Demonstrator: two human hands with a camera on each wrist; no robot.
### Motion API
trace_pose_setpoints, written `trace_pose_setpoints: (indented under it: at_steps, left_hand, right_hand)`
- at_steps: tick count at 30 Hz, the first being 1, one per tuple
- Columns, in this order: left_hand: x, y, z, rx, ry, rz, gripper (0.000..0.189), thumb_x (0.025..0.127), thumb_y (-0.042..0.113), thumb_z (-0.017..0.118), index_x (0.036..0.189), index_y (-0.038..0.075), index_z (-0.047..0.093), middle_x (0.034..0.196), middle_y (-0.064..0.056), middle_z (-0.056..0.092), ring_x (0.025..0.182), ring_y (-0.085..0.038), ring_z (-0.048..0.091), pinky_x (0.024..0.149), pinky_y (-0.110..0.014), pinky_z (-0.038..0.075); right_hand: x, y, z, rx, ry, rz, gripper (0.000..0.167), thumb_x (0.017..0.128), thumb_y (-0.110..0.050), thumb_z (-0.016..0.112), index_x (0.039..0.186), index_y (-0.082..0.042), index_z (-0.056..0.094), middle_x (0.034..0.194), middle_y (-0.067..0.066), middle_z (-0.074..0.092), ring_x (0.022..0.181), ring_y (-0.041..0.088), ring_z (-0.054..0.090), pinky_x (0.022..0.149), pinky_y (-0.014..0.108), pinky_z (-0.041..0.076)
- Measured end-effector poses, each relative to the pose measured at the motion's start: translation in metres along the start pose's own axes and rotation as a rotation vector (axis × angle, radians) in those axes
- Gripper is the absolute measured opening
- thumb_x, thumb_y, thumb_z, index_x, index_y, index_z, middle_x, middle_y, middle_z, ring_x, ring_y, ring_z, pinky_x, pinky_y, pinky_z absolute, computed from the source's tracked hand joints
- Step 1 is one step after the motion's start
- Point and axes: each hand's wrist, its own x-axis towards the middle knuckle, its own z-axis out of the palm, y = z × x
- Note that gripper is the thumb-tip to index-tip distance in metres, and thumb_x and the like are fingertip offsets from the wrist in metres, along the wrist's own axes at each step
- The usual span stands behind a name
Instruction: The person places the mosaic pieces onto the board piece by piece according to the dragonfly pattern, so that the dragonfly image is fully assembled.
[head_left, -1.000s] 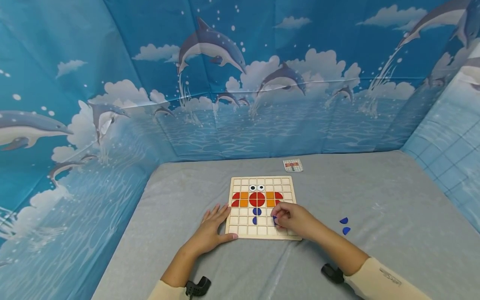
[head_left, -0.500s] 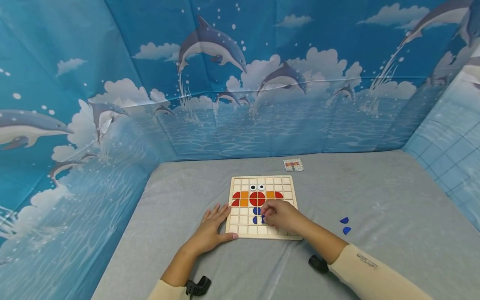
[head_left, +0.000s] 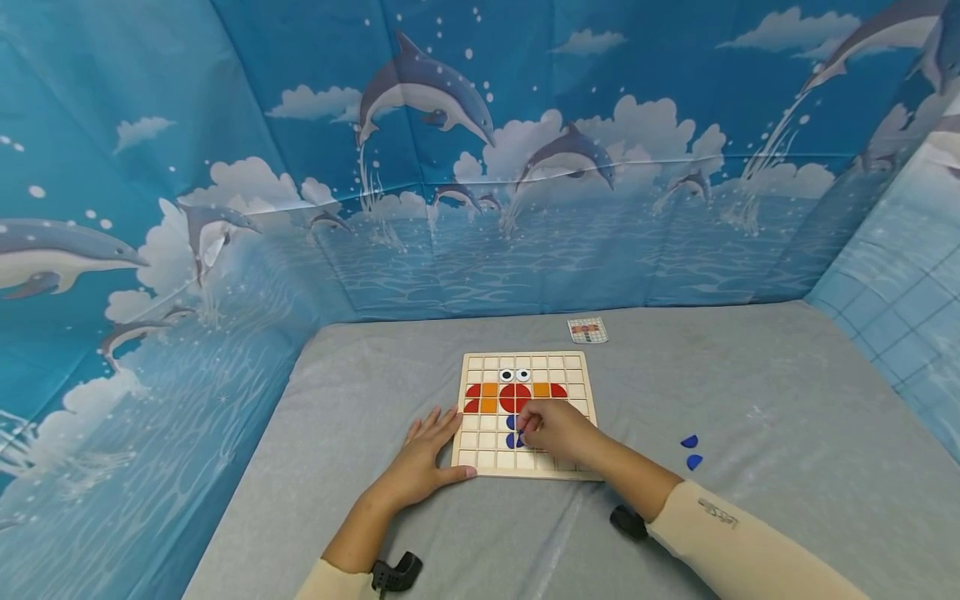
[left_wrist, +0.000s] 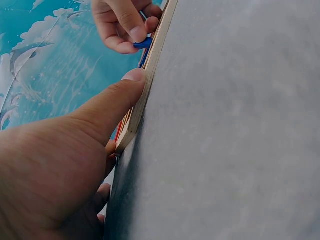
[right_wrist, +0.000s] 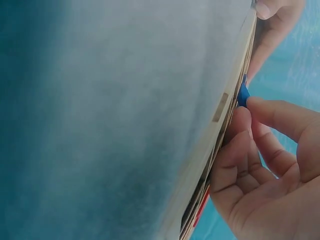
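A wooden grid board [head_left: 487, 460] lies on the grey cloth. Spread along its left edge and front-left corner, my left hand [head_left: 422, 458] steadies it with straight fingers and thumb. My right hand [head_left: 558, 429] pinches a blue half-round piece [right_wrist: 243, 95] between thumb and finger. That piece is tilted at the board's surface, right of another blue piece [head_left: 511, 441] set in the grid. Higher up are a red disc of quarter pieces [head_left: 510, 397], orange squares [head_left: 488, 397] and two eye pieces [head_left: 514, 376]. The right hand covers part of the grid.
Two loose blue pieces [head_left: 692, 451] lie on the cloth right of the board. A small pattern card [head_left: 587, 330] lies behind the board. A dolphin-print curtain [head_left: 480, 242] stands along the back and sides.
My right hand has moved left across the board with the blue piece, to beside the lower blue piece in the grid. The left hand has stayed in place.
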Motion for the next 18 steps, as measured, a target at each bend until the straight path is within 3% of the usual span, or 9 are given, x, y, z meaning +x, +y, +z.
trace_pose_setpoints:
  at_steps: [8,18]
  left_hand:
    - [-0.0003,-0.0006,0.0006,0.004,0.005,-0.013,0.093,0.086,0.053,0.076,0.159,0.014,0.034,0.168,-0.001,0.029,0.159,-0.032,0.013,0.128,-0.059,0.006]
    - [0.0001,-0.0009,0.0011,0.01,0.0,-0.017,0.093,0.086,0.055,0.075,0.159,0.016,0.033,0.168,0.0,0.028,0.159,-0.031,0.013,0.128,-0.058,0.006]
  right_hand:
    - [0.0013,-0.0004,0.0048,-0.072,0.014,-0.024,0.008,0.084,0.0,0.07,0.084,-0.008,0.07,0.072,-0.003,0.061,0.068,0.011,0.053,0.062,0.022,0.044]
    - [0.0003,-0.0041,0.009,-0.125,0.045,0.029,0.012,0.086,-0.003,0.075,0.084,-0.013,0.068,0.071,-0.005,0.058,0.067,0.011,0.052,0.063,0.025,0.043]
